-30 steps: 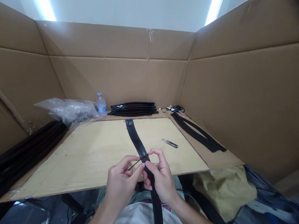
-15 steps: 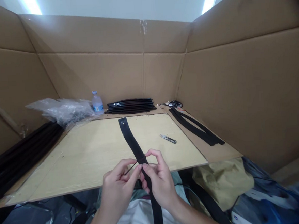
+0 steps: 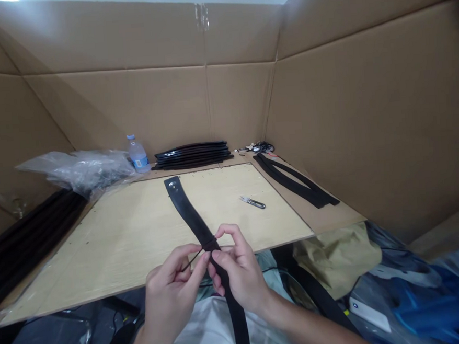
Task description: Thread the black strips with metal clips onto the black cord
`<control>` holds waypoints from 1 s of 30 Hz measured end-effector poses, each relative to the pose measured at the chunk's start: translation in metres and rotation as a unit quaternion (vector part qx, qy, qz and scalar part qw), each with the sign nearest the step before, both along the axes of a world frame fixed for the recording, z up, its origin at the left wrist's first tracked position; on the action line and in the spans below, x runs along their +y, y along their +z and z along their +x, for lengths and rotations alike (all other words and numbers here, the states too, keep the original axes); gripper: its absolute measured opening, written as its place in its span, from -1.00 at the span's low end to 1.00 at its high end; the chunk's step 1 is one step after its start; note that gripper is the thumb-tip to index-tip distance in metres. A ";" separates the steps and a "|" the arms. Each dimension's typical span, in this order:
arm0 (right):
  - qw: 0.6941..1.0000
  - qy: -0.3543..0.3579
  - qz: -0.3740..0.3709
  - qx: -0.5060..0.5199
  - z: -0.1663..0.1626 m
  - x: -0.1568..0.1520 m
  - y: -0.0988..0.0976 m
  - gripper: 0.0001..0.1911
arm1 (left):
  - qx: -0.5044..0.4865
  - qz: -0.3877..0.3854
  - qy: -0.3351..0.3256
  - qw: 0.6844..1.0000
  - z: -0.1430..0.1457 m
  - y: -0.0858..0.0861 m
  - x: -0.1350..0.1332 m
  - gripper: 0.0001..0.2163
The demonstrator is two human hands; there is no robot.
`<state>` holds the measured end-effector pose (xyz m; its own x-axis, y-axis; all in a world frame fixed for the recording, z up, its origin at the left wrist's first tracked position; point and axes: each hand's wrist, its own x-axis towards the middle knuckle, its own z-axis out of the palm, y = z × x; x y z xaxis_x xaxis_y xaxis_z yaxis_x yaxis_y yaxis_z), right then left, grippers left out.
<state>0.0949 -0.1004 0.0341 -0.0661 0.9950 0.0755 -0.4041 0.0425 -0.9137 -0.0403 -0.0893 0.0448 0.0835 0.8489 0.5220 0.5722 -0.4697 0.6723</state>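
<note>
A long black strap [image 3: 190, 215] runs from the board down over my lap, its far end punched with small holes. My right hand [image 3: 238, 271] is closed around the strap at the board's front edge, thumb on top and index finger curled at its right side. My left hand [image 3: 177, 278] pinches a thin black cord [image 3: 191, 260] against the strap's left side. The cord crosses the strap as a narrow band between both hands; its ends are partly hidden by the fingers. Thread snips [image 3: 252, 202] lie on the board, right of the strap.
Black straps [image 3: 192, 154] are stacked at the back, beside a water bottle [image 3: 138, 156] and clear plastic bags [image 3: 82, 172]. More dark strips [image 3: 33, 240] lie along the left. A looped black strap [image 3: 293, 183] rests at right. Cardboard walls [image 3: 134, 40] enclose the pale board [image 3: 112, 243].
The camera view has tilted down and shifted right, so everything appears farther left. Both hands keep their grip on the strap and cord, with hardly any finger movement.
</note>
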 end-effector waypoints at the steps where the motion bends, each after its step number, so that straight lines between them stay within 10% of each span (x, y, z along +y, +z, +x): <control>1: 1.000 0.002 -0.001 0.003 0.000 0.000 0.000 -0.79 | 0.002 0.000 0.002 1.000 0.000 -0.001 0.000 -0.83; 30: 0.993 -0.042 0.058 -0.097 0.001 -0.004 0.003 -0.70 | -0.194 -0.214 -0.111 0.951 0.009 0.019 0.003 -0.82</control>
